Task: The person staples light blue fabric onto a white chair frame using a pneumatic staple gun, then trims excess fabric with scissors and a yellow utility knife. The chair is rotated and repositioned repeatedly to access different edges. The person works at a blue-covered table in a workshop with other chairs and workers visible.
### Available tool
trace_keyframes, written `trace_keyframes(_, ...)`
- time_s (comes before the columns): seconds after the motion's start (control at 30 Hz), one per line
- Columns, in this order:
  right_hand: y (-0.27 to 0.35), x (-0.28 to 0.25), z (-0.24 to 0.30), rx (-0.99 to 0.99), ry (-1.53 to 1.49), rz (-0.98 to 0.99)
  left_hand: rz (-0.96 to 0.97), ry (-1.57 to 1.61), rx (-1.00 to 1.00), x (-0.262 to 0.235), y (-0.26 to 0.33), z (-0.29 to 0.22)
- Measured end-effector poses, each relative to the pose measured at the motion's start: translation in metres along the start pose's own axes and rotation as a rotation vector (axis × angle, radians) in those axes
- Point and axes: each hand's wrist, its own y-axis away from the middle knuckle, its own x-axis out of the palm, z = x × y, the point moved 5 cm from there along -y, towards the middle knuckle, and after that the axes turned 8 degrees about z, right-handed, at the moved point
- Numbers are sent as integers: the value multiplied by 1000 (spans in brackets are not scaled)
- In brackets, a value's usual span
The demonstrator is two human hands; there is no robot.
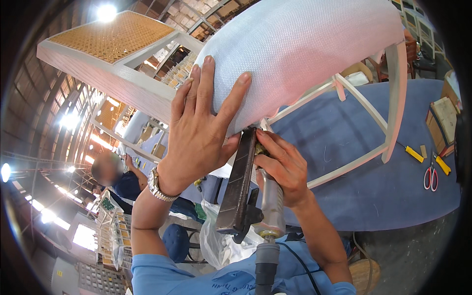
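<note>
One wide-splayed left hand (197, 127) rests on the seat (309, 61); the right hand (286, 169) curls closed round the stapler (271, 199), its long axis running near to far, nose pointing far.

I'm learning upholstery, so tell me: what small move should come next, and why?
Probably press the staple gun snugly to the edge of the pale fabric: the right hand has its grip around the tool, whose nose is at that edge, contact unclear, and the left hand is spread over the fabric.
</note>
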Motion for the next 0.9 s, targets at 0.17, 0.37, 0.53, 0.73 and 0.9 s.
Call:
trace_keyframes(0.17, 0, 3, -2, -17, 30, -27, 20, -1, 35, -3, -1, 2)
trace_keyframes(0.37, 5, 2, 1, -15, 7, 5, 54, 42, 25, -4, 2, 5)
trace_keyframes(0.53, 0, 1, 1, -51, 8, 0, 69, -2, 39, -9, -1, 1)
trace_keyframes(0.73, 5, -8, -4, -35, -7, -29, 75, 0, 30, -21, -2, 2)
trace_keyframes(0.9, 18, -39, -20, 44, -39, -179, -93, 4, -6, -22, -44, 2)
